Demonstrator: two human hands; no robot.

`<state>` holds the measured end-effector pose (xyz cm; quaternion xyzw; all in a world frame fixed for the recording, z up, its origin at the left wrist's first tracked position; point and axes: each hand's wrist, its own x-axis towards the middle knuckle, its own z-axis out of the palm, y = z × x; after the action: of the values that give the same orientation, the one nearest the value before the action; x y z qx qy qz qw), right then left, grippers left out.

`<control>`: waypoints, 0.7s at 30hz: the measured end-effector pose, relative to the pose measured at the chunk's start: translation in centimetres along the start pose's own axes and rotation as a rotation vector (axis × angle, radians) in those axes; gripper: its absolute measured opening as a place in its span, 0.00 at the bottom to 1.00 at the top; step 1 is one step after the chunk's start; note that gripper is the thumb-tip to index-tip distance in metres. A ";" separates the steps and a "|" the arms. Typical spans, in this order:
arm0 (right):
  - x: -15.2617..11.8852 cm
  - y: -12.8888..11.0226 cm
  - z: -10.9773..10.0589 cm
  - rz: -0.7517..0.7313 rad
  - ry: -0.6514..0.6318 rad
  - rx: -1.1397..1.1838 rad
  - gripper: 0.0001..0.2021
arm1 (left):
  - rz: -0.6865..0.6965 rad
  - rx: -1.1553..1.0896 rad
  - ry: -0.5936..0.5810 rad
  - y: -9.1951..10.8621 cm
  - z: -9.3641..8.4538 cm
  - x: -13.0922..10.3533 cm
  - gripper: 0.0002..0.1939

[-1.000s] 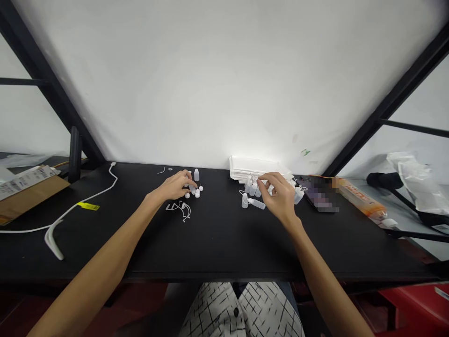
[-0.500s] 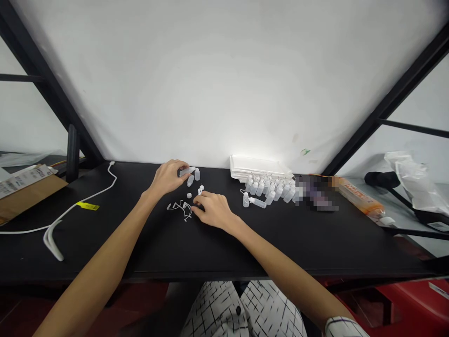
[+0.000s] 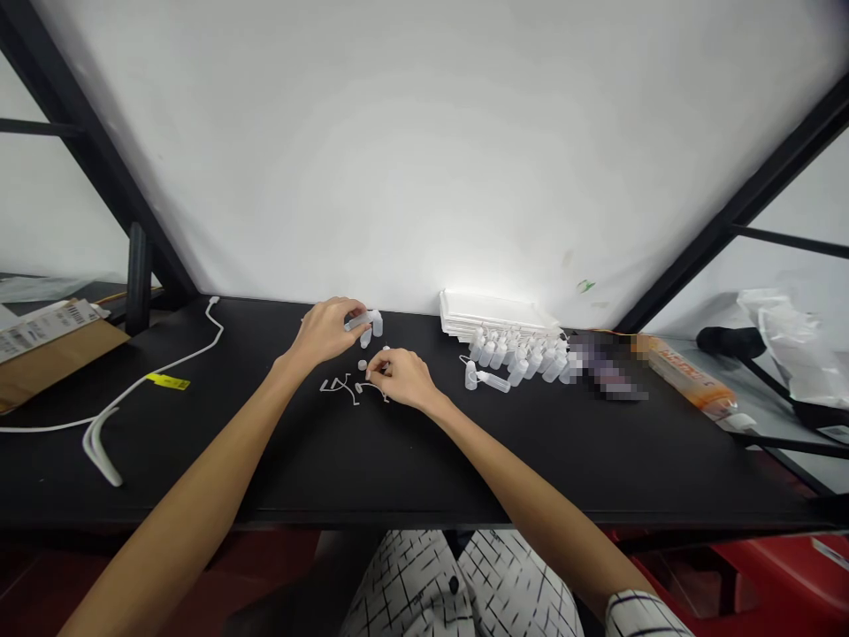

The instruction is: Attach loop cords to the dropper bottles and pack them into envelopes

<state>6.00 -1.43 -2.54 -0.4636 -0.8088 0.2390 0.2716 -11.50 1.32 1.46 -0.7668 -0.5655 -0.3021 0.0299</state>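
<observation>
One bump could topple upright bottle [image 3: 378, 326] beside second bottle [image 3: 357, 323], pinched in left hand [image 3: 325, 330] over bench [image 3: 424, 469]. Right hand [image 3: 403, 378], fingertips bunched at curved strap [image 3: 360, 387]: cannot tell if pinching; tug could snag loose straps [image 3: 343, 385] nearby.

Nothing legible with certainty. Printed along the orange wrapper of the bottle [image 3: 690, 379] at the right: large pale capitals, too blurred to spell out. Stuck on the cardboard box [image 3: 76, 358] at the far left: a white label [image 3: 49, 326] with black barcodes (and tiny print, too small to read). Attached to the white cable [image 3: 199, 352] on the desk [image 3: 424, 460]: a yellow tag [image 3: 168, 381] with faint, unreadable dark marks.
</observation>
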 end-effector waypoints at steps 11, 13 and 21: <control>-1.5 3.2 -6.5 0.030 0.295 0.623 0.06 | 0.115 -0.322 -0.121 3.7 1.0 -1.1 0.16; -2.1 3.4 -7.4 0.019 0.311 0.626 0.08 | 0.140 -0.326 -0.138 4.4 1.4 -1.4 0.15; -3.7 3.7 -7.4 -0.056 0.282 0.472 0.07 | 0.223 -0.320 -0.164 5.6 2.2 -2.2 0.12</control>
<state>14.76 -2.02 -0.26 -0.3939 -0.6974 0.3462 0.4885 -5.95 -1.73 0.23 -0.8418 -0.4225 -0.3192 -0.1049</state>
